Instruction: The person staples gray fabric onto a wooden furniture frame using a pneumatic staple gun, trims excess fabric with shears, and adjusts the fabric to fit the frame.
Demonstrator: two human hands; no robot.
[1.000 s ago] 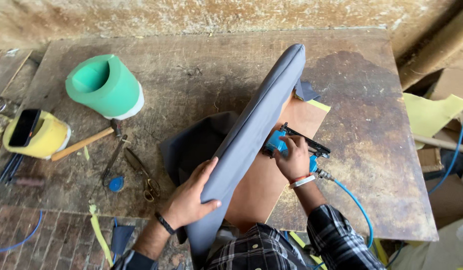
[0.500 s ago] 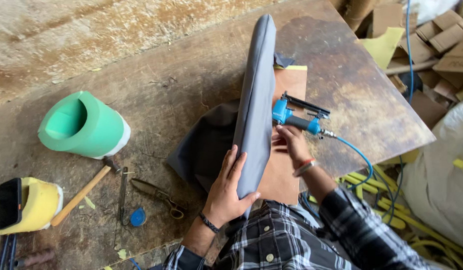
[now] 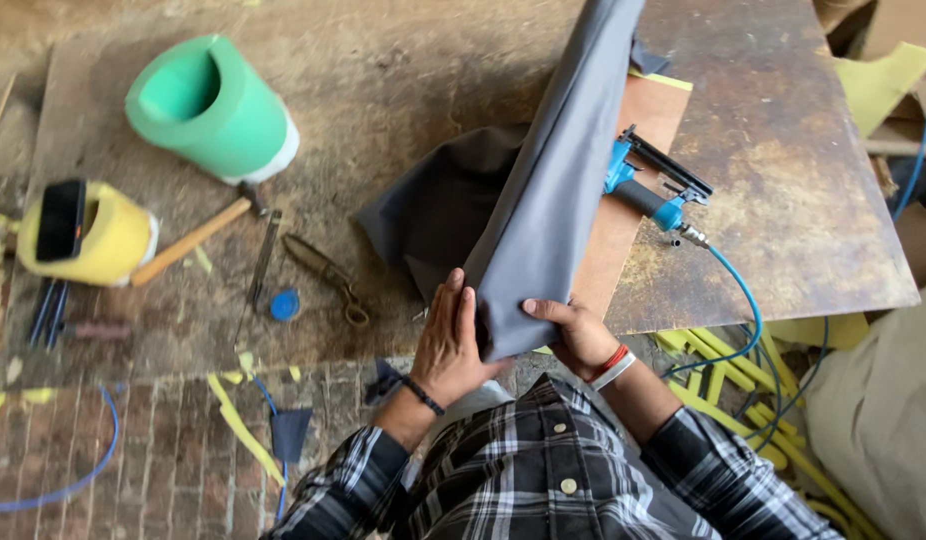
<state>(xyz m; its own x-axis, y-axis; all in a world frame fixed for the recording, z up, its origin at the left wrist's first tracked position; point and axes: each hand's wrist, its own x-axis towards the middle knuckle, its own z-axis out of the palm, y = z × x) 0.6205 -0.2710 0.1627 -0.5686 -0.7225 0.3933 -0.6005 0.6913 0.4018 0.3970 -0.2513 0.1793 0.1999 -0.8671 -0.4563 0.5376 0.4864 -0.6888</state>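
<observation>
Table: I see the worn wooden table stretching away beyond both hands.
Padded panel: the grey fabric-covered panel stands on edge, running up and away from the hands, near end between them.
Loose fabric: grey cloth hangs slack beyond the left hand; I judge the covering only partly fastened, this side still to be pulled tight.
Backing board: brown board lies beyond the right hand.
Staple gun: blue tool set down past the right hand, on its hose, unheld.
Left hand: flat and open, pressed against the panel's side.
Right hand: fingers curled round the panel's near corner, gripping.
</observation>
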